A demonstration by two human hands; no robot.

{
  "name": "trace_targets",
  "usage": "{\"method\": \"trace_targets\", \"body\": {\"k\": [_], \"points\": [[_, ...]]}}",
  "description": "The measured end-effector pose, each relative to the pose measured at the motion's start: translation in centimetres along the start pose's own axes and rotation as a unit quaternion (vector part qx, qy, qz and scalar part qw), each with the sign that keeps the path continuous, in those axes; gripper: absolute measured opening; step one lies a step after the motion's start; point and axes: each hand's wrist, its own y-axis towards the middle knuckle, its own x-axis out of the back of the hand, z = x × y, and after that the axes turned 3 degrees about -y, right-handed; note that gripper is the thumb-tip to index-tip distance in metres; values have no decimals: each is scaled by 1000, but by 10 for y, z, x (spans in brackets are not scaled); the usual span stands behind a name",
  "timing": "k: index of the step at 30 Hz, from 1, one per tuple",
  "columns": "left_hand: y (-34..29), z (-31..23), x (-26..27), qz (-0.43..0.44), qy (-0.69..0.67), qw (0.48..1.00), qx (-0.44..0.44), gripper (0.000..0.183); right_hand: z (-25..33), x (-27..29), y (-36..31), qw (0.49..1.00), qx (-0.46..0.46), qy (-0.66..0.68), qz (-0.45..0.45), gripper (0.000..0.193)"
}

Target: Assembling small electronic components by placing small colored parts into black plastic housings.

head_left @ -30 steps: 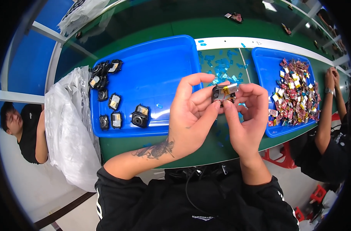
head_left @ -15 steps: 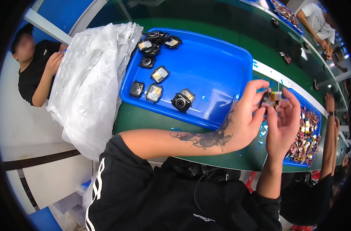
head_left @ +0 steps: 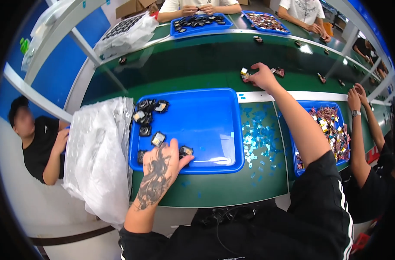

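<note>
Blue tray (head_left: 215,125) (plastic bag (head_left: 97,160) beside)

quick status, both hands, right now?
Left hand: fingers spread, resting on small black parts in the blue tray; no closed grip visible.
Right hand: stretched out to the green belt, grip closed on a small part.

Four blue trays (head_left: 206,125), one clear plastic bag (head_left: 97,169), two hands (head_left: 165,162) at work.
</note>
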Motion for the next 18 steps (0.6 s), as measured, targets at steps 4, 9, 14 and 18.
{"method": "trace_targets", "body": {"k": [4,9,14,18], "points": [[4,1,4,73,-18,997,20,50,17,15,-10,978,70,-196,-35,63],[18,-5,20,117,-41,992,32,41,7,82,-37,987,92,-112,-68,42],[35,-6,16,44,-239,969,42,46,23,90,-140,986,168,4,21,23],[56,-42,1,61,-593,802,37,50,44,58,-241,956,126,146,221,29]]}}
